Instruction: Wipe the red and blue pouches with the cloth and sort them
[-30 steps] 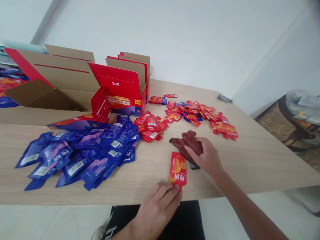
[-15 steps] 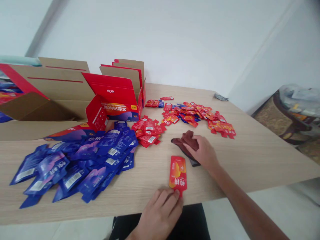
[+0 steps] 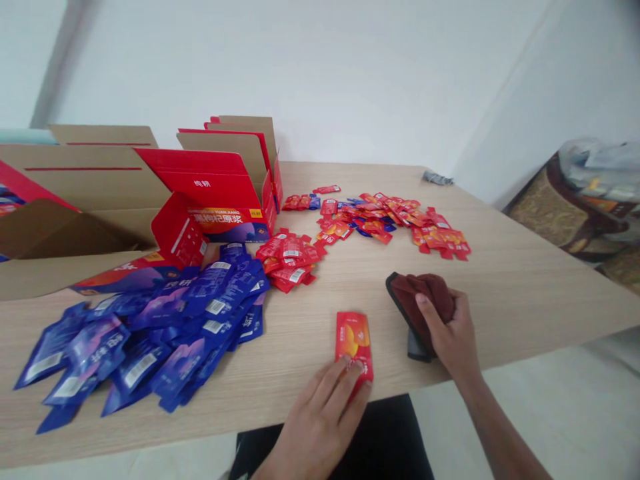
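Observation:
A single red sachet (image 3: 353, 341) lies flat near the front edge of the wooden table (image 3: 515, 293). My left hand (image 3: 320, 420) rests its fingertips on the sachet's near end. My right hand (image 3: 450, 333) grips a dark red cloth (image 3: 420, 300) bunched over a dark flat object, to the right of the sachet. A heap of blue sachets (image 3: 150, 327) spreads on the left. A small pile of red sachets (image 3: 289, 257) sits in the middle, and a wider scatter of red sachets (image 3: 395, 223) lies farther back.
Open cardboard boxes (image 3: 90, 200) with red printed flaps (image 3: 220, 193) stand at the back left. A small grey wrapper (image 3: 437, 177) lies at the far edge. A patterned piece of furniture (image 3: 575, 213) with bags on it stands on the right, off the table.
My right hand has slid the cloth to the right, away from the single sachet. My left fingers have moved farther onto the sachet. The view has shifted slightly.

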A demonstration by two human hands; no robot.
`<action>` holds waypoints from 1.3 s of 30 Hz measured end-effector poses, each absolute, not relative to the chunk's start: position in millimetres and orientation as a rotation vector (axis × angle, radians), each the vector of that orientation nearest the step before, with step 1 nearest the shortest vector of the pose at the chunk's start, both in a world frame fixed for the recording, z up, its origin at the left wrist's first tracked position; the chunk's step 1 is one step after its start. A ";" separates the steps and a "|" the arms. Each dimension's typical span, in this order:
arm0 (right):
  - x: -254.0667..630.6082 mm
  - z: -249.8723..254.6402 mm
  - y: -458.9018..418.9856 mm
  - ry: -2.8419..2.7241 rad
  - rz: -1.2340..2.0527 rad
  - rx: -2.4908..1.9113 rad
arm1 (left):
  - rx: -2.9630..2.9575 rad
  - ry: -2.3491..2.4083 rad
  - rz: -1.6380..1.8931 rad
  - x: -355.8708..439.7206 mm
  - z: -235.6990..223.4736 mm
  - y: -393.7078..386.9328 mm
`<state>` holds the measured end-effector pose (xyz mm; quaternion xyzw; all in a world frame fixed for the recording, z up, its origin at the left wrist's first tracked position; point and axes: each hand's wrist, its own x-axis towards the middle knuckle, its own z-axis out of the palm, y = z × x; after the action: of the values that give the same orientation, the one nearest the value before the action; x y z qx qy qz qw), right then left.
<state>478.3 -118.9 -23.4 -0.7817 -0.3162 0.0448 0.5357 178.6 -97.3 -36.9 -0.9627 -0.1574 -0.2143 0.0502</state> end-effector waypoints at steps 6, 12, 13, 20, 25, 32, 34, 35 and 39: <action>481.6 -18.9 -115.1 -0.652 0.142 -1.853 | -3.196 -0.348 -0.939 166.7 -19.7 -89.5; 482.8 -18.8 -117.0 -0.568 0.185 -1.815 | -3.178 -0.959 -1.620 171.1 16.1 -63.6; 483.5 -19.9 -117.4 -0.562 0.189 -1.810 | -3.165 -1.161 -1.657 175.8 21.4 -56.2; 488.3 -27.3 -117.8 -0.582 0.179 -1.814 | -3.305 -1.668 -1.067 218.6 18.4 -0.3; 488.9 -27.8 -118.2 -0.578 0.178 -1.819 | -3.096 -1.412 -0.918 231.3 11.2 -6.6; 486.3 -23.6 -117.8 -0.580 0.196 -1.795 | -3.099 -1.007 -0.591 211.9 -5.0 -94.1; 486.2 -23.0 -117.5 -0.602 0.181 -1.798 | -3.096 -0.964 -0.470 206.0 -14.0 -108.7; 486.5 -23.1 -117.4 -0.613 0.180 -1.803 | -3.090 -0.943 -0.445 203.6 -18.0 -112.4; 484.8 -22.5 -118.6 -0.684 0.153 -1.796 | -3.016 -0.860 -0.464 195.0 -28.1 -111.1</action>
<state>484.8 -118.6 -22.5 -0.7651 -0.2915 0.0653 0.5704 195.0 -111.1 -28.1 -0.9512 -0.2711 -0.1464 -0.0146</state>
